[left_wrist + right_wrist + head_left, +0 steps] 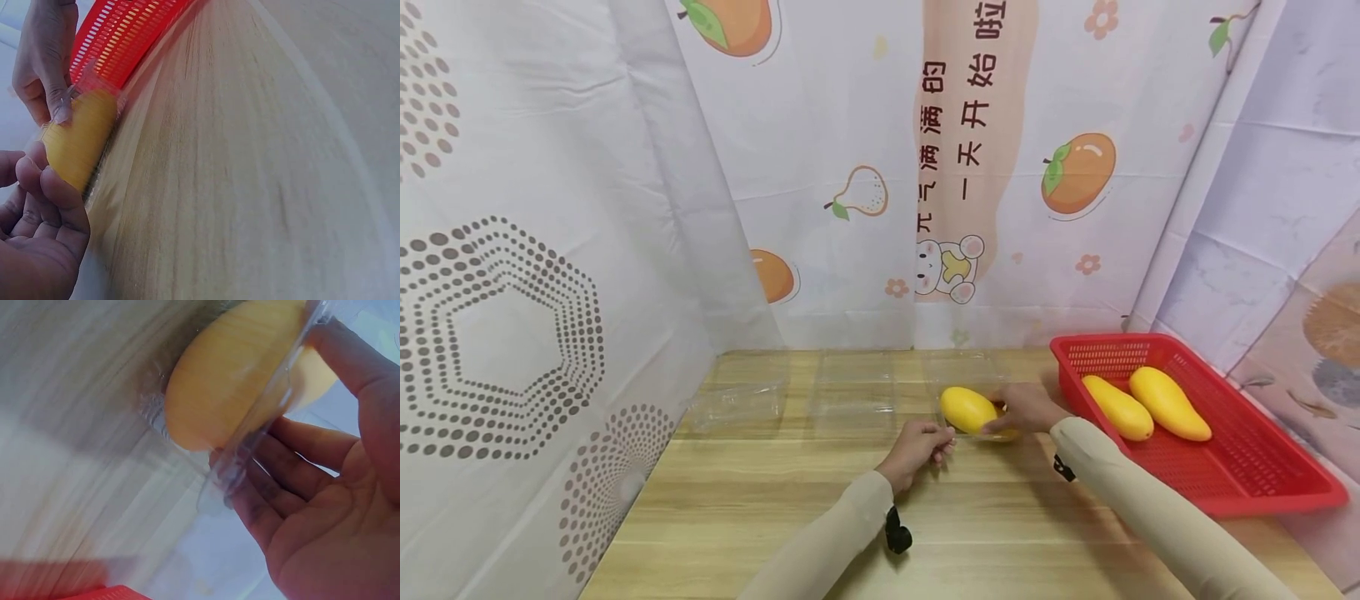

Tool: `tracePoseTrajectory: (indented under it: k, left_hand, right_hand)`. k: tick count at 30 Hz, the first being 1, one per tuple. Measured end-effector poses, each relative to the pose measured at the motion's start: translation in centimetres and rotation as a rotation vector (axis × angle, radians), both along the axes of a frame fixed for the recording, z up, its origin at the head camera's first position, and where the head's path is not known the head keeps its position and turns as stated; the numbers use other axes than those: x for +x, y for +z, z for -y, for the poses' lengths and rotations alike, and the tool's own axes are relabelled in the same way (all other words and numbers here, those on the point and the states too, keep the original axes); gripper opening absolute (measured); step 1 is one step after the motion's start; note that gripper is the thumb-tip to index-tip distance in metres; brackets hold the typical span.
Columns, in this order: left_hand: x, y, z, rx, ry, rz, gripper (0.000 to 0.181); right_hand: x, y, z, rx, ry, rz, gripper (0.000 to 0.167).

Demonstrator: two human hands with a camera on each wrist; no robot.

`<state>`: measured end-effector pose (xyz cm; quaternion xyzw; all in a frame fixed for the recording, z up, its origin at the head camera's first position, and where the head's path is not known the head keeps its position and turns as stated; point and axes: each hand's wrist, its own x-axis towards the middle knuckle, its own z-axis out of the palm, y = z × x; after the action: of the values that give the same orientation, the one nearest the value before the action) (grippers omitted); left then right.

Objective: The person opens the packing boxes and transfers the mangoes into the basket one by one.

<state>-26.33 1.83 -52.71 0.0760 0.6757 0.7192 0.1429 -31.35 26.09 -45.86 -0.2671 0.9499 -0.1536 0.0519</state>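
Observation:
A yellow mango lies in the base of a clear plastic clamshell box, whose lid is folded back toward the wall. My right hand grips the mango's right end. In the right wrist view, its thumb is against the mango, and its fingertips touch the box rim. My left hand is at the box's near left corner, fingers curled. In the left wrist view, the left thumb and fingertips come together at the box edge, which is largely hidden there.
A red perforated basket stands at the right with two mangoes inside. More clear plastic boxes lie on the wooden table: one in the middle, one at the left. Printed curtains hang behind and at both sides.

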Motion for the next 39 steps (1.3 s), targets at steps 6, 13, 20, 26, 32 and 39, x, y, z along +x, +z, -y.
tracePoseTrajectory:
  k: [6,13,20,26,32,39]
  left_hand:
    - [-0.1,-0.3,0.0,-0.017,-0.014,-0.001,0.03]
    - [-0.3,-0.4,0.0,-0.021,-0.024,-0.002,0.031]
    - [-0.3,-0.6,0.0,-0.021,-0.019,-0.006,0.033]
    - [-0.2,-0.8,-0.2,-0.005,-0.004,-0.012,0.029]
    - [-0.1,-0.8,-0.2,0.0,0.005,-0.016,0.031]
    - [-0.4,-0.9,-0.3,-0.006,0.018,-0.015,0.032]
  right_hand:
    - [-0.2,-0.5,0.2,0.0,-0.033,0.022,0.046]
    - [-0.4,-0.3,0.6,-0.014,-0.07,0.077,0.058]
    - [-0.6,-0.7,0.5,-0.024,-0.084,0.06,0.06]
    - [-0.6,-1.3,0.3,-0.025,-0.077,-0.011,0.06]
    - [-0.4,-1.4,0.2,-0.048,-0.069,-0.063,0.059]
    - [-0.3,-0.9,0.1,-0.042,-0.054,-0.111,0.054]
